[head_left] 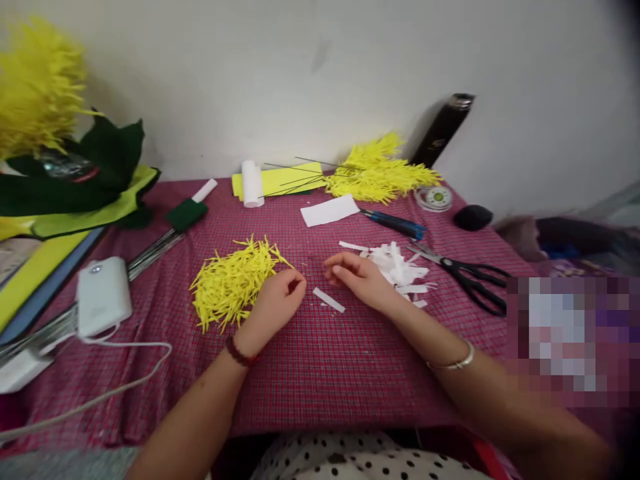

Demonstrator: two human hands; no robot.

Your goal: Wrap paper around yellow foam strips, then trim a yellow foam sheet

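Note:
My left hand (pixel 277 300) rests on the red checked cloth (pixel 310 373) with its fingers curled in, right beside a heap of thin yellow paper strips (pixel 233 280). Whether it holds anything is hidden. My right hand (pixel 357 277) lies palm down with its fingers bent and pressed together, touching a pile of white paper scraps (pixel 397 267). A single white paper strip (pixel 329 299) lies on the cloth between the two hands.
Black scissors (pixel 467 275), a blue pen (pixel 395 225), a white paper piece (pixel 330 210) and a tape roll (pixel 437 198) lie at the right. Finished yellow fringed stems (pixel 377 173) sit at the back. A white device with cable (pixel 103 293) and metal wires (pixel 150 252) lie left.

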